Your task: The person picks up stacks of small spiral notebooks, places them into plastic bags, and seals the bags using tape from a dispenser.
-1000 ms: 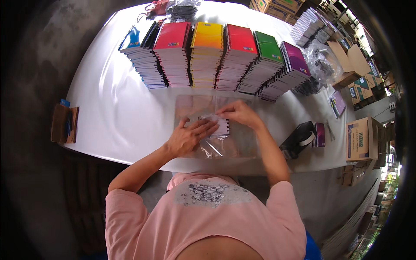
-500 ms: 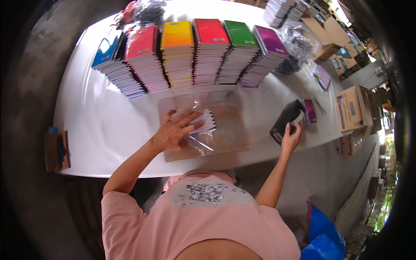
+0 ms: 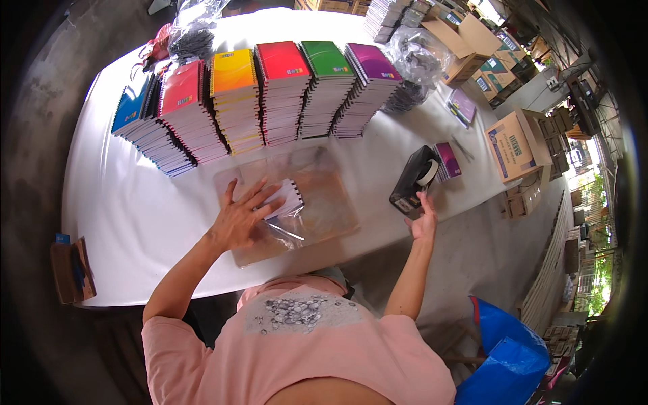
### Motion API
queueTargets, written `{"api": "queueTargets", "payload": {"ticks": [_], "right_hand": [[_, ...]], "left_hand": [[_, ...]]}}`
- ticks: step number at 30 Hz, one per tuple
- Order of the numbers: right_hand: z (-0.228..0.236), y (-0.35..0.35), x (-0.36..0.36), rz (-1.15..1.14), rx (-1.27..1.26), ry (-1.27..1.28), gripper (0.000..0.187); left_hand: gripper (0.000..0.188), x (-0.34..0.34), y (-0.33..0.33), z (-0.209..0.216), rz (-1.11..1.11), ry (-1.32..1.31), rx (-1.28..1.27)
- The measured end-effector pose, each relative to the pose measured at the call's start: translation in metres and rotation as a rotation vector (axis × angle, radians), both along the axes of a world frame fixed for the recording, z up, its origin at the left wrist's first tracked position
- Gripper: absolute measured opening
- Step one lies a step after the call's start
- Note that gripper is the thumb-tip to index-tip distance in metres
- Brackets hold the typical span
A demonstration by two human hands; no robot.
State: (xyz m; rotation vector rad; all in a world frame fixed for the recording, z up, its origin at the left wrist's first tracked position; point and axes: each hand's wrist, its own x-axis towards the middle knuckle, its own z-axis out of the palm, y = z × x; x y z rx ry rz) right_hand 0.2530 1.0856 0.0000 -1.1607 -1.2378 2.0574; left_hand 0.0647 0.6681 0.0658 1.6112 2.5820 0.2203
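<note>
A: Main item located?
B: Yes. A small notebook [image 3: 290, 194] with black binding loops along its right edge is laid on a brownish mat [image 3: 331, 185], near side of the worktop [image 3: 158, 216]. Clear film [image 3: 289, 234] is seen over and around it.

A: Hands?
B: Left hand [image 3: 241, 219] is laid over the notebook's left part, fingers splayed, nothing gripped. Right hand [image 3: 422, 219] is held at the near end of a black tape dispenser [image 3: 408, 183], thumb and fingers loosely parted. No grip is seen; whether dispenser or tape is touched cannot be told.

A: Hidden or unclear?
B: Notebook's left part is covered by the left hand. Film's outline is lost in glare. A thin item beyond the purple booklet [image 3: 448, 160] is too blurred to name. Dark contents of the far-right plastic bag [image 3: 418, 57] are partly masked by the purple stack.

A: Edges, room?
B: Mat's near-left corner is set just inside the worktop's near edge. Far side is walled by a row of notebook stacks [image 3: 280, 101]. Mat and brown holder [image 3: 67, 273] are separated by a broad white stretch; mat and dispenser, by a narrower strip.
</note>
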Motion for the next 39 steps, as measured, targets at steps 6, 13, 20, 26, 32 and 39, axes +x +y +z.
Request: {"api": "queueTargets", "payload": {"ticks": [6,13,20,26,32,39], "right_hand": [[0.026,-0.079,-0.017,-0.317,1.303,-1.166,0.006],[0.12,-0.153,-0.129,1.126,0.633,0.032,0.074],[0.091,-0.199,-0.193,1.409,1.325,-0.493,0.103],[0.086,-0.153,-0.165,1.37,1.498,-0.186,0.097],[0.026,-0.201,-0.135,0.92,1.42,0.583,0.044],[0.035,-0.195,-0.144,0.792,0.57,0.609,0.039]], "left_hand": [[0.097,0.002,-0.011,0.0,0.033,0.015,-0.008],[0.107,0.0,-0.012,-0.008,-0.01,0.081,0.016],[0.109,-0.002,-0.005,0.006,-0.029,0.041,-0.047],[0.105,0.002,-0.01,0.009,0.039,-0.13,-0.046],[0.071,-0.004,-0.004,-0.012,0.142,-0.375,0.136],[0.033,0.006,0.014,-0.034,0.387,-0.436,0.498]]}}
